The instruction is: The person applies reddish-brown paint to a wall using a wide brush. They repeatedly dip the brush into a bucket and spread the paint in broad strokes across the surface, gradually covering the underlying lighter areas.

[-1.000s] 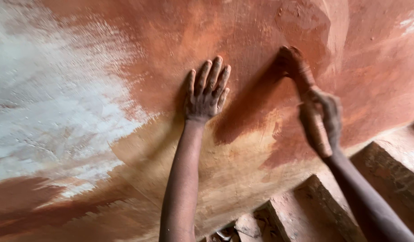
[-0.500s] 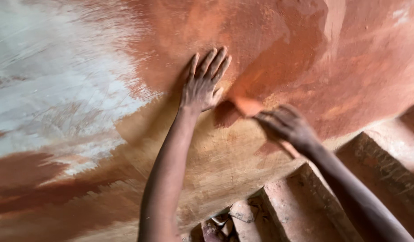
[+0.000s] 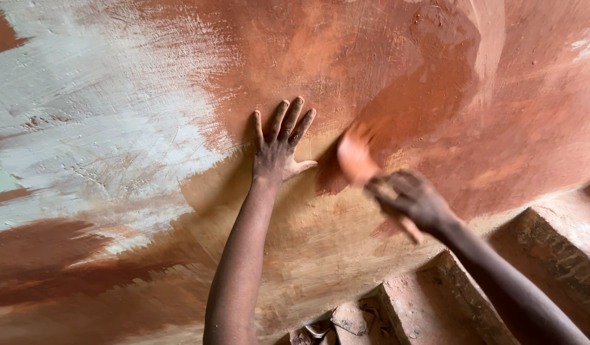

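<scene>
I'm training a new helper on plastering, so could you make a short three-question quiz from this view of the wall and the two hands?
1. True or false: the left hand lies flat on the wall with fingers spread.
2. What does the right hand hold? A) a metal bucket B) a reddish-coated tool C) a glass bottle
3. Fill in: the wall's pale, whitish patch lies on the ____ side of the picture.

Key
1. True.
2. B: a reddish-coated tool, blurred, its tip at the wall beside the left hand.
3. Left; the reddish-brown coat covers the middle and right, and brick steps show at lower right.
</scene>
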